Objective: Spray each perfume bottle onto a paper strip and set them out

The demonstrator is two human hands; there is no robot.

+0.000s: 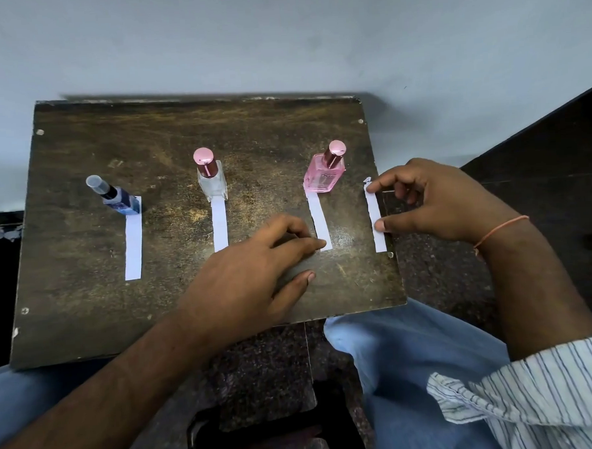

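Note:
Three perfume bottles stand in a row on the dark wooden board (166, 135): a blue bottle (122, 201) with a clear cap at left, a clear bottle (213, 182) with a pink cap in the middle, a pink bottle (323, 176) at right. A white paper strip lies in front of each: the left strip (133, 245), the middle strip (219, 225), the right strip (321, 219). My left hand (252, 274) rests on the board, fingertips on the right strip's near end. My right hand (437, 203) pinches a fourth strip (374, 216) at the board's right edge, forefinger at its top, thumb lower down.
The board rests on my lap over blue jeans (408, 359). A pale wall (278, 36) rises behind it. Dark speckled floor (437, 271) lies to the right, and a dark stool frame (264, 432) shows below between my knees.

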